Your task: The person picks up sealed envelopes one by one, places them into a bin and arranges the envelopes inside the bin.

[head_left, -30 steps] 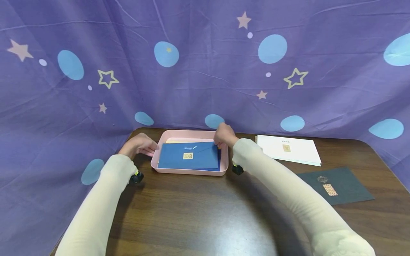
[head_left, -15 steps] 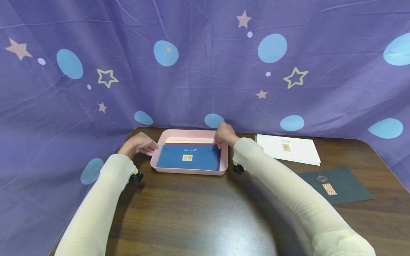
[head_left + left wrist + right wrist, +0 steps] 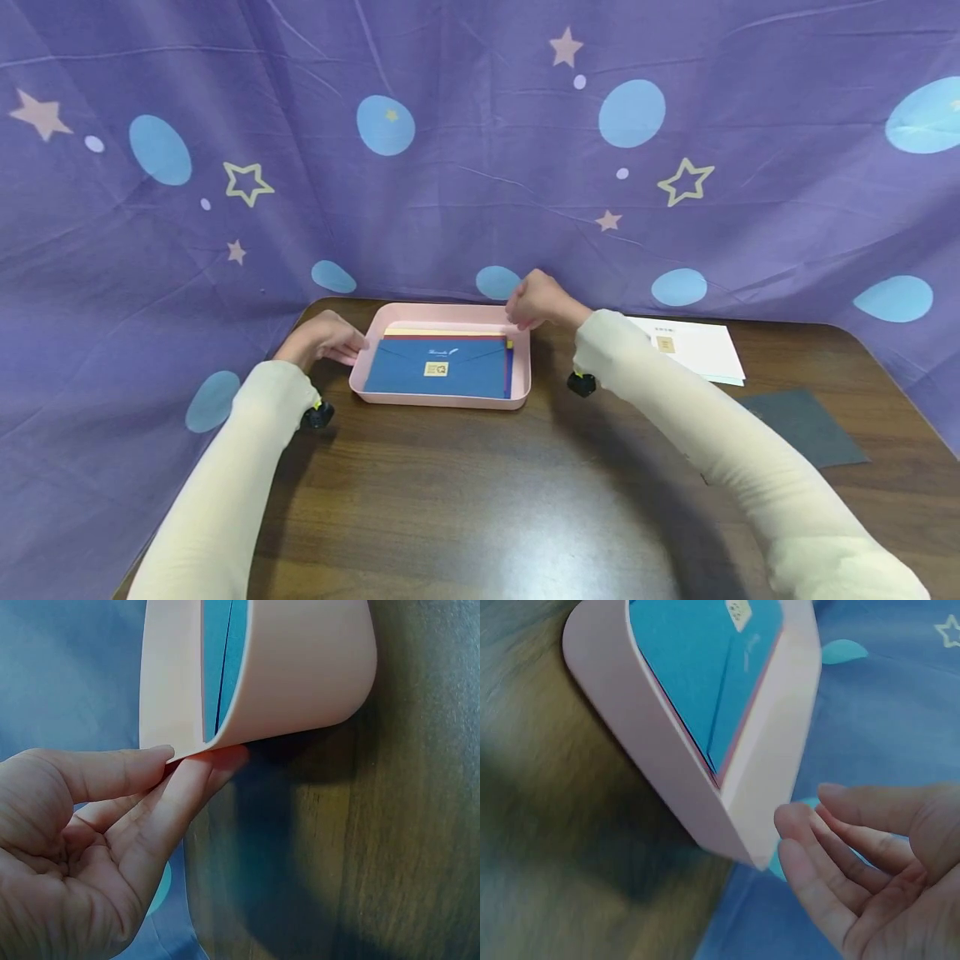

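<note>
A pink tray (image 3: 442, 402) sits at the back of the wooden table, and a blue envelope (image 3: 442, 371) with a small gold sticker lies flat in it on top of red and yellow ones. My left hand (image 3: 337, 343) is at the tray's left edge. The left wrist view shows the thumb and fingers of this left hand (image 3: 172, 757) pinching the rim of the tray (image 3: 300, 667). My right hand (image 3: 528, 312) hovers just past the tray's back right corner and holds nothing. In the right wrist view the right hand (image 3: 810, 825) has relaxed fingers beside the tray (image 3: 705, 802).
A white envelope (image 3: 697, 350) lies right of the tray, partly behind my right sleeve. A dark grey envelope (image 3: 806, 425) lies nearer the table's right edge. A purple cloth with stars and blue dots (image 3: 480, 167) hangs behind and drapes over the left side.
The blue envelope has dropped flat into the tray. My right hand has let go of it and lifted away to the back right. The left hand has stayed at the tray's edge.
</note>
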### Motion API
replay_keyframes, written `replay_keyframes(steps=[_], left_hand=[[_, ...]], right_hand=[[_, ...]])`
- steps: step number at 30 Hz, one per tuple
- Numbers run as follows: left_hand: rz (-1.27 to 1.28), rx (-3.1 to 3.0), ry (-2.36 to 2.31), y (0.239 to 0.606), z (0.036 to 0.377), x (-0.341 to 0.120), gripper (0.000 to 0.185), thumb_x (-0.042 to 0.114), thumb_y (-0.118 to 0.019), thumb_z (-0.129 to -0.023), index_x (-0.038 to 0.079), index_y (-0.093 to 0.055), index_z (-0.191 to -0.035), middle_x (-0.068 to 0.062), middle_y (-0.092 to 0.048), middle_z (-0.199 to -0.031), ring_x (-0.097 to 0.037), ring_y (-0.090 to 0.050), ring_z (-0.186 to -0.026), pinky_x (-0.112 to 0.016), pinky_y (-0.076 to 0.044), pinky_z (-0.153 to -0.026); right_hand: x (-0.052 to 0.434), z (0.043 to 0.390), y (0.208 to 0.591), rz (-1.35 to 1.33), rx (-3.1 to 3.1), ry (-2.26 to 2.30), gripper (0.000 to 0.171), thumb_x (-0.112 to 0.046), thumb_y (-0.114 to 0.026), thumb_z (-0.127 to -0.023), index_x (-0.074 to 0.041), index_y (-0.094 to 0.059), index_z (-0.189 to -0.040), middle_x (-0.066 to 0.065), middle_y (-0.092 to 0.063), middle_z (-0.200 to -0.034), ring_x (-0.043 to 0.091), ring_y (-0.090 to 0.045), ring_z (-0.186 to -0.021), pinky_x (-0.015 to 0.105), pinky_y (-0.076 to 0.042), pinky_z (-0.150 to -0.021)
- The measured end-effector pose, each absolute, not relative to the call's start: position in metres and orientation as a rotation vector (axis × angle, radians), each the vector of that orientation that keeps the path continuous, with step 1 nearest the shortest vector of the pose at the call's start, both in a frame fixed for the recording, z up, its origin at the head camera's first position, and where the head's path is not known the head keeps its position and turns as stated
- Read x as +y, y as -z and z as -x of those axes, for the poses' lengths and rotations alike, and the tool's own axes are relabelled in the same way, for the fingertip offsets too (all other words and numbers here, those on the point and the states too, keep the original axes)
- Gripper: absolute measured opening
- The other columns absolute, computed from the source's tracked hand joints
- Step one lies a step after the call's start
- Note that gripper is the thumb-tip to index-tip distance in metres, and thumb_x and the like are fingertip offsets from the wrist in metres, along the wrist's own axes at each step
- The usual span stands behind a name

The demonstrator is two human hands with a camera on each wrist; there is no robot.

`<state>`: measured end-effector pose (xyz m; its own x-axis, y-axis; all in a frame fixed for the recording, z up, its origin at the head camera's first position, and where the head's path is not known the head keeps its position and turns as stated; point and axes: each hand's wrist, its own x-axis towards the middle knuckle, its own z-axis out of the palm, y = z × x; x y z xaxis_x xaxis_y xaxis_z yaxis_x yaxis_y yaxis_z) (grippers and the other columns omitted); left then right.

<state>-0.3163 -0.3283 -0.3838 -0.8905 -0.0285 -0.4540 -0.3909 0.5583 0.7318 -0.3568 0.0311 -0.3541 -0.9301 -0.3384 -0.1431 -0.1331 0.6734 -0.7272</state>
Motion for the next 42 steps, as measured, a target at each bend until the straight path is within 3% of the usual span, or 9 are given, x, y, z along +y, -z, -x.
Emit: replay_keyframes(steps=[6,9,15,21,29,42], left_hand=[[0.356,2.399,-1.248,0.384,0.316,-0.331,0.033,-0.003,-0.061,-0.093,-0.022,-0.06,-0.121,-0.003,-0.068,-0.073,-0.008,-0.066,-0.062,-0.024,-0.066,-0.066],[0.363,2.401,-1.247,0.385,0.315,-0.331,0.033,-0.003,-0.062,-0.093,-0.022,-0.06,-0.12,-0.002,-0.068,-0.072,-0.009,-0.066,-0.062,-0.024,-0.066,-0.066],[0.352,2.403,-1.254,0.384,0.314,-0.334,0.033,-0.003,-0.062,-0.093,-0.021,-0.06,-0.12,-0.002,-0.068,-0.074,-0.009,-0.066,-0.063,-0.024,-0.066,-0.066],[0.346,2.388,-1.255,0.386,0.316,-0.335,0.033,-0.003,-0.06,-0.094,-0.023,-0.059,-0.121,-0.003,-0.069,-0.074,-0.009,-0.067,-0.063,-0.024,-0.066,-0.067],[0.347,2.384,-1.262,0.386,0.318,-0.334,0.031,-0.003,-0.062,-0.093,-0.021,-0.061,-0.119,-0.003,-0.069,-0.075,-0.009,-0.067,-0.064,-0.025,-0.066,-0.067],[0.355,2.38,-1.267,0.384,0.32,-0.33,0.033,-0.003,-0.062,-0.093,-0.021,-0.06,-0.12,-0.003,-0.069,-0.073,-0.009,-0.068,-0.063,-0.024,-0.066,-0.067]], right_hand=[[0.063,0.354,0.34,0.44,2.52,1.117,0.021,-0.001,-0.074,-0.087,0.009,-0.073,-0.106,0.019,-0.077,-0.091,0.025,-0.074,-0.073,0.024,-0.063,-0.06],[0.082,0.354,0.335,0.5,2.47,1.139,0.023,0.0,-0.074,-0.088,0.011,-0.071,-0.108,0.015,-0.077,-0.087,0.016,-0.071,-0.067,0.025,-0.064,-0.062],[0.121,0.351,0.329,0.623,2.445,1.083,0.022,-0.002,-0.073,-0.091,0.008,-0.071,-0.11,0.011,-0.077,-0.087,0.017,-0.072,-0.075,0.032,-0.065,-0.071],[0.155,0.339,0.329,0.751,2.473,0.935,0.023,0.002,-0.071,-0.088,0.007,-0.071,-0.111,0.013,-0.077,-0.091,0.014,-0.071,-0.08,0.032,-0.063,-0.07],[0.196,0.321,0.34,0.97,2.497,0.688,0.02,-0.001,-0.081,-0.082,0.002,-0.073,-0.1,0.012,-0.076,-0.086,0.014,-0.07,-0.076,0.022,-0.057,-0.063],[0.243,0.292,0.353,0.978,2.531,0.508,0.025,0.0,-0.084,-0.074,0.0,-0.073,-0.097,0.001,-0.071,-0.079,0.007,-0.063,-0.07,0.021,-0.055,-0.061]])
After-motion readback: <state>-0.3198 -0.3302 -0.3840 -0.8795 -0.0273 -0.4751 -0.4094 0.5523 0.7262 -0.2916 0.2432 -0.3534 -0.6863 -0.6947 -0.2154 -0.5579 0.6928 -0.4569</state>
